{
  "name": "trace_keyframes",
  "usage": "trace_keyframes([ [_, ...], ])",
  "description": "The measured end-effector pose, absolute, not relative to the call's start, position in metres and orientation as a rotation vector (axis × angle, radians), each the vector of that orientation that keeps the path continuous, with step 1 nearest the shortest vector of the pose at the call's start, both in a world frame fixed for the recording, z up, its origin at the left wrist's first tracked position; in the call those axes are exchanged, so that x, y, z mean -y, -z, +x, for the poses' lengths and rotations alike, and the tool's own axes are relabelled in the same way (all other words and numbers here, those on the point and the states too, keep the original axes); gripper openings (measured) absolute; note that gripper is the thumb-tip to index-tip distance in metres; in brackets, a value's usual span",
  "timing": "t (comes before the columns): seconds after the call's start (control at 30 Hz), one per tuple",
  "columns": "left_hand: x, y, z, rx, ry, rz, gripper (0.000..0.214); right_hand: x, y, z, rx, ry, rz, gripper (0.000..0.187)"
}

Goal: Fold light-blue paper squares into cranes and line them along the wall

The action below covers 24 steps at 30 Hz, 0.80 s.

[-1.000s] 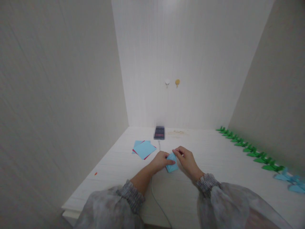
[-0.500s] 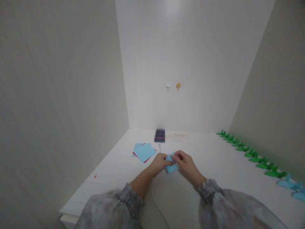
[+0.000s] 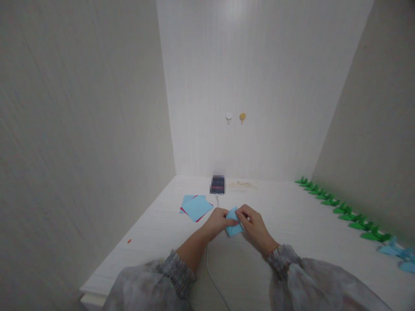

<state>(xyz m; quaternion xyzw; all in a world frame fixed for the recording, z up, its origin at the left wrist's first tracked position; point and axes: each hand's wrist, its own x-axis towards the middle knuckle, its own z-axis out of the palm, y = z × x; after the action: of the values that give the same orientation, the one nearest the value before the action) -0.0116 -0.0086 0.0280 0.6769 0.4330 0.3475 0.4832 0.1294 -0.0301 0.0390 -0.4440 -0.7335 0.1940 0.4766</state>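
Observation:
A small piece of light blue folded paper lies on the white table between my two hands. My left hand presses its left side with closed fingers. My right hand pinches the paper's upper right edge with thumb and forefinger. A loose stack of blue paper sheets, with a red sheet showing under them, lies just beyond my left hand.
A phone stands at the back wall, its white cable running toward me under my hands. A row of green folded paper shapes lines the right wall, then some blue ones. Two wall hooks. A red scrap lies left.
My right hand's fingers have closed down onto the blue paper, which has shifted slightly between my hands. The view tipped up a little.

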Motion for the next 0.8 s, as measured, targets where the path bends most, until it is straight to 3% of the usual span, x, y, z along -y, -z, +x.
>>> trace_keyframes([
  [0.33, 0.012, -0.024, -0.015, -1.121, -0.684, 1.767, 0.027, 0.028, -0.044, 0.133, 1.699, -0.365, -1.086, 0.023],
  [0.8, 0.012, -0.021, -0.015, -1.026, -0.765, 1.58, 0.024, 0.019, -0.029, 0.136, 1.802, -0.598, -1.043, 0.023],
])
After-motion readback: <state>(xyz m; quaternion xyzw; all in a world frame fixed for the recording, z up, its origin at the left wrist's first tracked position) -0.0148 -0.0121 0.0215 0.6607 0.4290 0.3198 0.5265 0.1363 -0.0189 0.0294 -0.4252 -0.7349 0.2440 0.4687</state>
